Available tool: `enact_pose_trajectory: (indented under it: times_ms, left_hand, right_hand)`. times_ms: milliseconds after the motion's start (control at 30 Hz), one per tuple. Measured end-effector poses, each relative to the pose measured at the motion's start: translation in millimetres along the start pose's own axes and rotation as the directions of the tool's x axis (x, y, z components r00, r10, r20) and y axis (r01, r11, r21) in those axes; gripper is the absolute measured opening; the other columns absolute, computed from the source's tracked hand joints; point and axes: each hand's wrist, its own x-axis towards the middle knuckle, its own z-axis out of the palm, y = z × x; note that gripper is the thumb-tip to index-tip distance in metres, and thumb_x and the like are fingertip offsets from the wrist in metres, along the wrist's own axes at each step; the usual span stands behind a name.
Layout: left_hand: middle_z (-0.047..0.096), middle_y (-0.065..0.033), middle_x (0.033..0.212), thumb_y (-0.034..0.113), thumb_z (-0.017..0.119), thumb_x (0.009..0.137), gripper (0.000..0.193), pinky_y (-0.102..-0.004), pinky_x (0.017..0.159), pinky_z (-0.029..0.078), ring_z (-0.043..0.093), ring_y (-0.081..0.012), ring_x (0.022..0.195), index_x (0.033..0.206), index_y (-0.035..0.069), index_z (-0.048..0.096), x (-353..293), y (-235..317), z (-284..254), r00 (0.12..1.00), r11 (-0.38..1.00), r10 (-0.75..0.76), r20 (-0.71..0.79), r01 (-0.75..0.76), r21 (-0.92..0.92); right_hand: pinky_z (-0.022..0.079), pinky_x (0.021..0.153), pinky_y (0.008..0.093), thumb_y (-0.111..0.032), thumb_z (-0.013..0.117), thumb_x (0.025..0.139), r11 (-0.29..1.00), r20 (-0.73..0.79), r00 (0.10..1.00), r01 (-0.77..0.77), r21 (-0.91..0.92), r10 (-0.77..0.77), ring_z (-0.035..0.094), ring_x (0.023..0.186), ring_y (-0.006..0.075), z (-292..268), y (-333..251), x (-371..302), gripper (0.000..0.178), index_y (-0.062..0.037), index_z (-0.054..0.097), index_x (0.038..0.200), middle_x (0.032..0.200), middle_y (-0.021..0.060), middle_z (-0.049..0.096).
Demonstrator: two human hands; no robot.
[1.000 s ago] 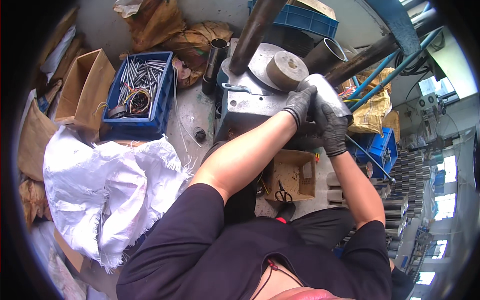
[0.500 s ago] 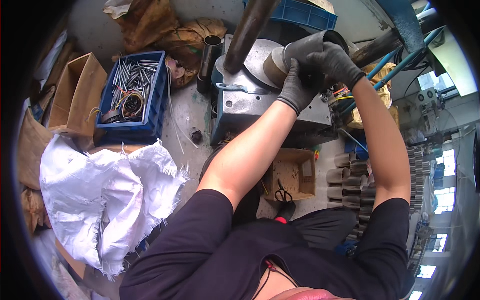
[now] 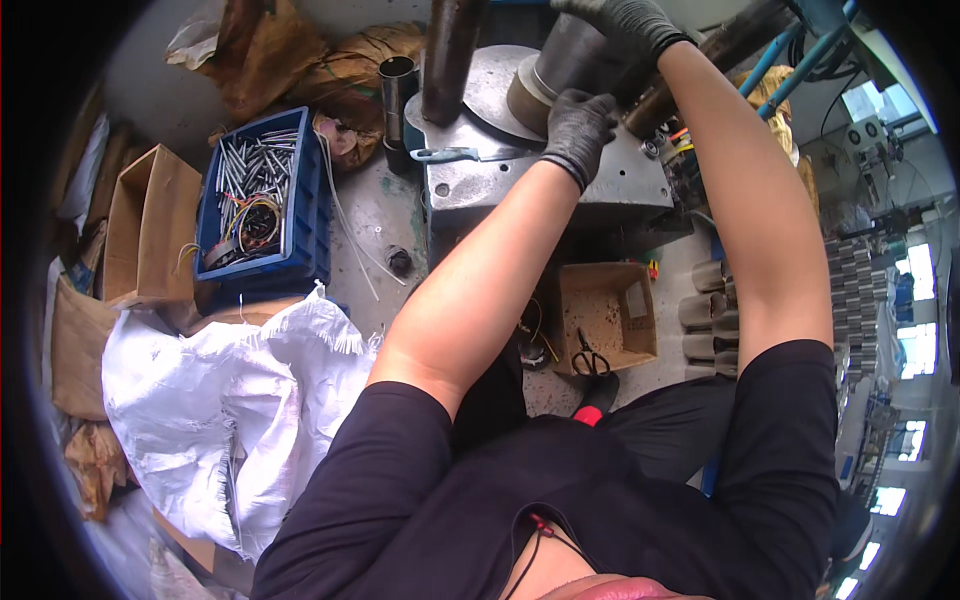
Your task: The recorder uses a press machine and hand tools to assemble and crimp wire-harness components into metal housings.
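Observation:
A grey metal sleeve (image 3: pixel 571 62) stands on a pale ring (image 3: pixel 528 98) on the machine's round plate. My right hand (image 3: pixel 625 22), in a dark grey glove, reaches over the sleeve's top with its fingers bent onto the rim; the view's upper edge cuts off part of this. My left hand (image 3: pixel 580 132), gloved alike, is closed against the sleeve's lower side, its fingertips partly hidden. A knife with a light blue handle (image 3: pixel 447 155) lies on the metal machine block (image 3: pixel 520 185), left of my left hand.
Dark steel columns (image 3: pixel 447 65) rise beside the plate, and a tube (image 3: pixel 395 100) stands further left. A blue crate (image 3: pixel 322 215) of metal pins is at left, near a white sack (image 3: pixel 195 400). Below the machine, a cardboard box (image 3: pixel 630 335) holds scissors (image 3: pixel 590 357).
The sleeve has gone from tilted, with its dark opening showing, to nearly upright on the ring. My right hand has moved up and left over its top; my left hand has lowered slightly.

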Motion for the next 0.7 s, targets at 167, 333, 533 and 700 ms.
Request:
enact_pose_trajectory:
  times_ms: [167,333,533,700]
  left_hand:
    - [0.070,-0.0082,0.081,0.021,0.074,0.089,0.024,-0.0326,0.059,0.054,0.067,-0.0190,0.067,0.099,0.000,0.068,-6,7,-10,0.991,0.992,0.120,0.065,-0.123,0.041]
    - [0.069,-0.0077,0.095,0.030,0.065,0.101,0.026,-0.0376,0.080,0.057,0.070,-0.0217,0.088,0.108,0.005,0.066,-31,13,-17,0.970,0.991,-0.062,0.235,0.031,0.133]
    - [0.068,-0.0123,0.115,0.029,0.072,0.095,0.039,-0.0394,0.092,0.055,0.070,-0.0240,0.103,0.120,0.000,0.063,-139,43,32,0.877,0.961,0.066,0.476,-0.184,0.206]
    - [0.054,-0.0205,0.145,0.050,0.084,0.083,0.096,-0.0444,0.109,0.050,0.063,-0.0318,0.123,0.157,0.012,0.036,-231,86,38,0.385,0.778,0.301,0.873,-0.628,0.009]
  right_hand:
    - [0.057,0.081,0.0435,-0.021,0.074,0.091,0.848,-0.639,0.566,-0.258,0.463,0.521,0.072,0.089,0.0337,-13,-47,-49,0.033,-0.0058,0.068,0.119,0.102,0.0157,0.073]
    - [0.057,0.090,0.0377,-0.016,0.074,0.091,0.610,-0.188,0.730,-0.369,0.701,0.657,0.071,0.106,0.0286,-45,-104,-173,0.036,-0.0068,0.067,0.125,0.112,0.0137,0.073]
    - [0.059,0.085,0.0322,-0.006,0.077,0.088,0.111,0.229,0.668,-0.425,0.898,0.708,0.071,0.101,0.0236,15,-205,-366,0.029,-0.0093,0.072,0.116,0.107,0.0104,0.072]
    - [0.056,0.085,0.0331,-0.023,0.072,0.095,0.137,0.489,0.771,-0.581,0.803,0.408,0.071,0.094,0.0197,-4,-221,-377,0.031,-0.0034,0.071,0.119,0.102,0.0125,0.075]
